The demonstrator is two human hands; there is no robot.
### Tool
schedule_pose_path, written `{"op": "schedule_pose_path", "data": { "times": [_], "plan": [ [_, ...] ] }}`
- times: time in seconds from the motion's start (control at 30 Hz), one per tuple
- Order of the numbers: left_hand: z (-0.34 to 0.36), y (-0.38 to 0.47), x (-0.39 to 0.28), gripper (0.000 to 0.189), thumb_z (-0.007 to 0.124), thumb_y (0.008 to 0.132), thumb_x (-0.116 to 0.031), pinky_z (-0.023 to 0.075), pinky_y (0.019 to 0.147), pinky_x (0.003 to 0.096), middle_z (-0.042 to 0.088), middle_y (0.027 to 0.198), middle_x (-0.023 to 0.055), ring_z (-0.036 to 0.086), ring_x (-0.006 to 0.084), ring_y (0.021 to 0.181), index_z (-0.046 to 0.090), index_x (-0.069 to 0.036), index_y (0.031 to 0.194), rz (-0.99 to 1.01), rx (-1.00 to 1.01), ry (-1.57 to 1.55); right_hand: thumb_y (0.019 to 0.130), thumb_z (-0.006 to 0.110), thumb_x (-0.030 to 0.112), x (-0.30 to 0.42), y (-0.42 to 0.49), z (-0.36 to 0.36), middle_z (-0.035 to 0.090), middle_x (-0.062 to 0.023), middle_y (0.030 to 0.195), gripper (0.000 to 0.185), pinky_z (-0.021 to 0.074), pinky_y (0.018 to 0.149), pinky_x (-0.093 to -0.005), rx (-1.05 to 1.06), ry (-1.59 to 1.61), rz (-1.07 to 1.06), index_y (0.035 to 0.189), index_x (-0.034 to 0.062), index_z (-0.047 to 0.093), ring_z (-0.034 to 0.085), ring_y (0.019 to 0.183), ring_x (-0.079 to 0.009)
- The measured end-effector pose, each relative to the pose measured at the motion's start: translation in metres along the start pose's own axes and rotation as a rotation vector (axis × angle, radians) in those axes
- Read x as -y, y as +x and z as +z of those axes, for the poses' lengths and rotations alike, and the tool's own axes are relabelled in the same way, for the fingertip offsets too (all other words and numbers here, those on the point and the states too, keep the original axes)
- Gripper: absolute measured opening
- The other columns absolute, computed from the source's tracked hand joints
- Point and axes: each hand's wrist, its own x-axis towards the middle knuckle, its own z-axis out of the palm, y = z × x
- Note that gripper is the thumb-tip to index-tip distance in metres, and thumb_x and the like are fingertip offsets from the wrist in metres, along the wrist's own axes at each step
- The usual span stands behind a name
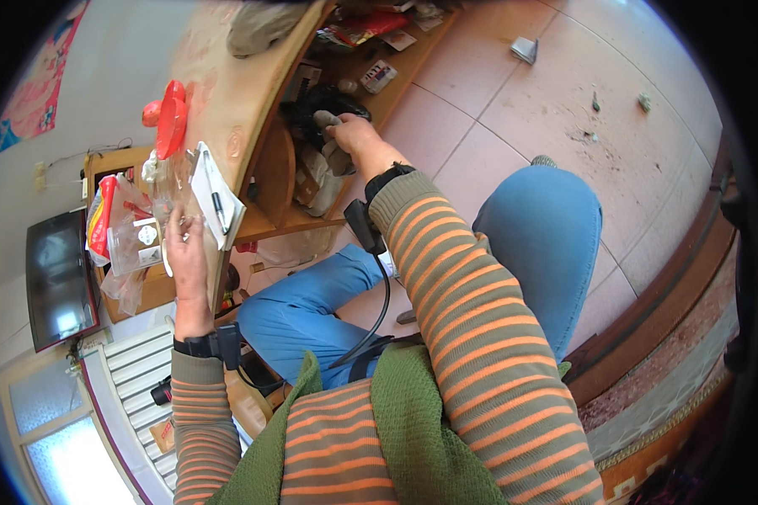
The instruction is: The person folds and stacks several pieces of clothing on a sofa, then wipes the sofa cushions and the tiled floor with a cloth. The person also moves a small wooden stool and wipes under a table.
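My right hand reaches into the lower shelf of a wooden table and grips a grey cloth, perhaps a rag or glove. Close behind the cloth lies a black plastic bag. On the tabletop, my left hand rests near the edge with its fingers slightly apart; nothing shows clearly in it. Beside its fingers stands a clear plastic container with a label. To the other side lies an open notebook with a black pen on it.
A red plastic object and a red-and-yellow plastic bag sit at the table's far side. Small packets, including a white printed box, lie on the shelf. Dirt and a crumpled paper packet are on the tiled floor.
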Motion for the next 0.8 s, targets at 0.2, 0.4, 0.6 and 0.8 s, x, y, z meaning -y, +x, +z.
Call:
{"op": "schedule_pose_path", "data": {
  "times": [0.2, 0.4, 0.6, 0.8],
  "plan": [
    [0.005, -0.015, -0.012, 0.08, 0.069, 0.077, -0.039, 0.0292, 0.106, 0.0417, 0.037, 0.14, 0.0195, 0.037, 0.0365, 0.126, 0.034, 0.0, 0.137, 0.584, 0.241, 0.276, 0.081, 0.061, 0.028, 0.015, 0.011, 0.063, 0.062, -0.0153, 0.108, 0.042, 0.0455, 0.086, -0.0377, -0.047, 0.042, -0.08, 0.118, 0.0074, 0.057, 0.057, 0.102, -0.0293],
    [0.02, -0.017, 0.007, 0.091, 0.079, 0.063, -0.013, 0.0288, 0.106, 0.0435, 0.033, 0.141, 0.0209, 0.035, 0.0393, 0.127, 0.029, -0.001, 0.139, 0.575, 0.216, 0.351, 0.077, 0.062, 0.027, 0.056, 0.026, 0.093, 0.064, -0.0174, 0.103, 0.036, 0.0473, 0.087, -0.0414, -0.089, -0.144, -0.523, 0.109, 0.0128, 0.061, 0.06, 0.101, -0.0322],
    [0.011, -0.022, 0.021, 0.088, 0.078, 0.065, -0.012, 0.0261, 0.107, 0.0454, 0.033, 0.14, 0.0253, 0.034, 0.0416, 0.127, 0.03, 0.002, 0.138, 0.464, 0.237, 0.388, 0.084, 0.048, 0.021, 0.03, 0.052, 0.113, 0.056, -0.0134, 0.118, 0.028, 0.0351, 0.1, -0.0487, -0.088, -0.708, -0.785, 0.105, 0.0124, 0.065, 0.048, 0.114, -0.0366],
    [0.008, -0.027, 0.025, 0.088, 0.075, 0.066, -0.011, 0.0231, 0.109, 0.0465, 0.03, 0.141, 0.0247, 0.031, 0.0407, 0.13, 0.028, 0.001, 0.139, 0.406, 0.24, 0.341, 0.085, 0.047, 0.025, -0.019, 0.07, 0.123, 0.055, -0.0132, 0.117, 0.03, 0.0268, 0.105, -0.0451, -0.11, -1.025, -0.886, 0.104, 0.0115, 0.066, 0.043, 0.12, -0.033]
  ]
}}
